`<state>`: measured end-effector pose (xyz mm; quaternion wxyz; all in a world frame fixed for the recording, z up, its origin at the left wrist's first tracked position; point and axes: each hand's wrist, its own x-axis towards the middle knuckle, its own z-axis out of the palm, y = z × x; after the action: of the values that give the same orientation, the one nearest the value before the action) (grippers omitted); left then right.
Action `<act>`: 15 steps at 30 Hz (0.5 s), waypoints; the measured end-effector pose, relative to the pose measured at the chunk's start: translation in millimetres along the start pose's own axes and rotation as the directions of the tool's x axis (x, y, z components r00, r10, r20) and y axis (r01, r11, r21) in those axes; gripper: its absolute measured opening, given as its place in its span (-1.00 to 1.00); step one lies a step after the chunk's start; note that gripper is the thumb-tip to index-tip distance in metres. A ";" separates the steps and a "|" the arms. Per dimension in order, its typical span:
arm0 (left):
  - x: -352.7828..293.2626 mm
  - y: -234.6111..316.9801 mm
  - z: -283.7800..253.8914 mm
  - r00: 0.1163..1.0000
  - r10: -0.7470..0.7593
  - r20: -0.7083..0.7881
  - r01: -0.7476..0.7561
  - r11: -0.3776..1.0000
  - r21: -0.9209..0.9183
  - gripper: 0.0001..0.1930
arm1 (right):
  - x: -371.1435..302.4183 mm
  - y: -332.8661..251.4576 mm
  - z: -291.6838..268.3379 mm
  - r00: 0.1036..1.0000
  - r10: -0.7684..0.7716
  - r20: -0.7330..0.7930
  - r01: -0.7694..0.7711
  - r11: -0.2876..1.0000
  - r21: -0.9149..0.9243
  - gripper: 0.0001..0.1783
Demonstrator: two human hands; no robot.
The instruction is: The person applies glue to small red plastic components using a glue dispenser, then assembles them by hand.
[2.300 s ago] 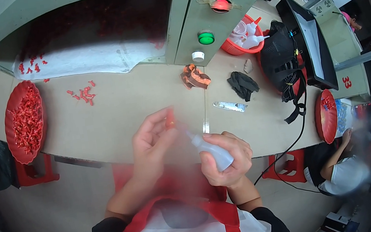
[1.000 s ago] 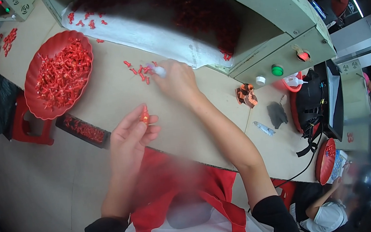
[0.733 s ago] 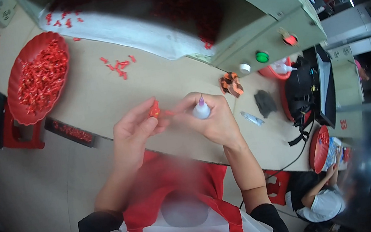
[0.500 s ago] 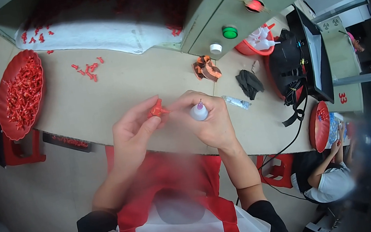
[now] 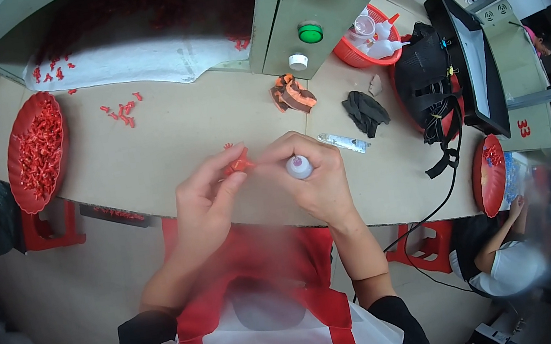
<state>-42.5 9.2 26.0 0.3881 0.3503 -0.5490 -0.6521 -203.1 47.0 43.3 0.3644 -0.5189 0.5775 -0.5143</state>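
Observation:
Above the near part of the table, my left hand (image 5: 201, 196) pinches a small red plastic piece (image 5: 239, 162) between thumb and fingers. A small pronged end of it pokes out above the fingertips. My right hand (image 5: 324, 182) is wrapped round a small white squeeze bottle (image 5: 300, 166) with a purplish tip, which points up toward the view. The right thumb and forefinger reach toward the red piece; blur hides whether they touch it. Several similar red pieces (image 5: 125, 112) lie loose on the table beyond my left hand.
A red scalloped tray (image 5: 20, 191) heaped with red pieces stands left. Ahead is a green-grey machine (image 5: 282, 30) with a white cloth. To the right lie a patterned scrap (image 5: 292, 94), a dark cloth (image 5: 366, 113), a tube (image 5: 344, 143), a red basket of bottles (image 5: 344, 53) and cables. Co-workers sit both sides.
The view has shifted a little, so the table and machine appear moved. The red piece has turned in my left fingers, showing a pronged end. My right hand still grips the bottle.

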 end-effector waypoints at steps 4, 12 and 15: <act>0.9 -2.6 -0.2 1.000 -0.019 0.005 0.019 1.000 -0.020 -0.71 | 1.9 1.2 -0.6 1.000 0.004 0.007 -0.004 1.000 0.022 -0.90; 0.4 -2.7 -10.4 0.997 -0.058 0.053 0.064 0.990 -0.123 -0.68 | 10.7 10.9 -2.1 0.972 0.204 0.120 -0.222 0.962 0.162 -0.82; 1.4 -3.2 -18.3 0.988 -0.112 0.110 0.132 0.973 -0.187 -0.68 | 14.6 14.8 -1.7 0.924 0.306 0.231 -0.360 0.898 0.253 -0.74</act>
<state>-27.4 0.1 20.0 0.3519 0.3111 -0.4789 -0.7417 -210.8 32.2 30.9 0.5717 -0.3983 0.5395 -0.4728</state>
